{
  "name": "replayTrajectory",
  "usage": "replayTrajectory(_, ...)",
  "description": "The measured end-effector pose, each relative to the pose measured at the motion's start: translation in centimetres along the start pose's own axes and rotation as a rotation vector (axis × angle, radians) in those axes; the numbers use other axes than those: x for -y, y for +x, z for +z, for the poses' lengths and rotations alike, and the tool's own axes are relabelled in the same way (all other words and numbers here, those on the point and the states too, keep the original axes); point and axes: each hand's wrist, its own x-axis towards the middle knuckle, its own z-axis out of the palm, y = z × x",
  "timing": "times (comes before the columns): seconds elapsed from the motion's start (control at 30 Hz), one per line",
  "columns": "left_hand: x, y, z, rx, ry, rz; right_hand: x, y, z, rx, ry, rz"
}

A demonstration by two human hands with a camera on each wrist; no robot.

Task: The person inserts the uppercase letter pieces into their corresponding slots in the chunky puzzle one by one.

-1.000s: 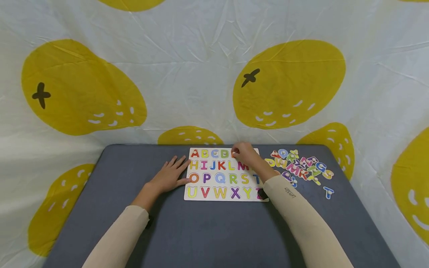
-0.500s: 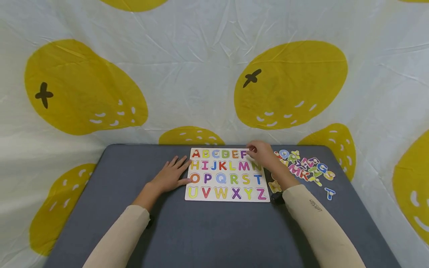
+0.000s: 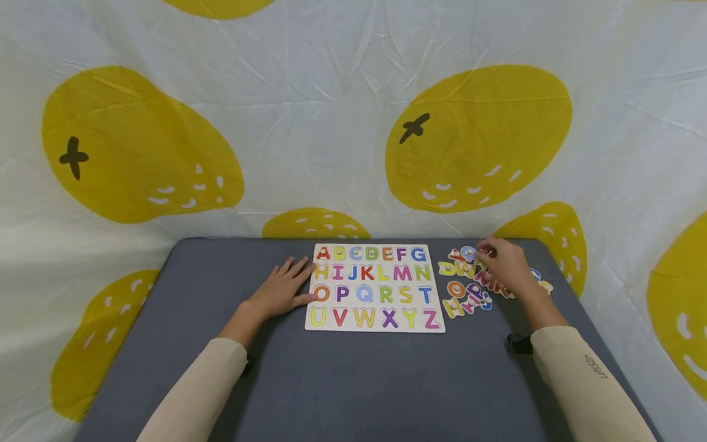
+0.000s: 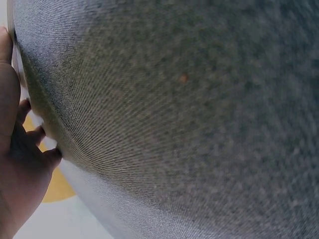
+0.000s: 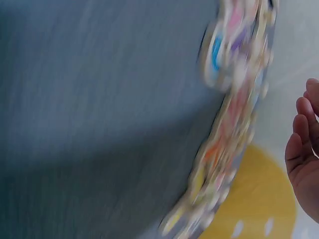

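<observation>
A pale alphabet puzzle board (image 3: 375, 307) lies on the grey table, with rows of coloured letters from A to Z. My left hand (image 3: 280, 288) rests with spread fingers at the board's left edge, thumb and fingertips touching it; its fingers also show at the left of the left wrist view. Over the far part of a pile of loose letter pieces (image 3: 465, 269), right of the board, my right hand (image 3: 508, 265) hovers with loosely bent fingers. In the right wrist view, the fingers (image 5: 300, 129) hold nothing visible and are apart from the blurred letter pieces (image 5: 232, 107). My hand and forearm cover part of the pile.
Loose letters such as an orange O (image 3: 456, 289) and a yellow H (image 3: 453, 308) lie close to the board's right edge. The grey table (image 3: 353, 380) ends at the back against a white curtain (image 3: 315, 153) printed with yellow fruit shapes.
My right hand has moved right, from the board's top row to above the loose letters, uncovering the letters at the row's right end. My left hand has stayed in place.
</observation>
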Motion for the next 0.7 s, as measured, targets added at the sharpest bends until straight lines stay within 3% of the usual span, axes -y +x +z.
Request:
replayTrajectory(0.1, 0.0, 0.0, 0.0, -0.001, 0.001, -0.002, -2.2, -0.7, -1.0, -0.028, -0.027, 0.035)
replayTrajectory(0.3, -0.3, -0.3, -0.1, 0.007, 0.003, -0.001, -5.6, -1.3, -2.5, -0.01, -0.073, 0.182)
replayTrajectory(0.47, -0.1, -0.4, -0.1, 0.004, 0.011, -0.017, -7.1, -1.5, -3.1, 0.052, -0.103, 0.278)
replayTrajectory(0.7, -0.2, -0.2, -0.3, 0.002, -0.007, -0.003, -8.2, -1.2, -2.9, 0.086, -0.145, 0.297)
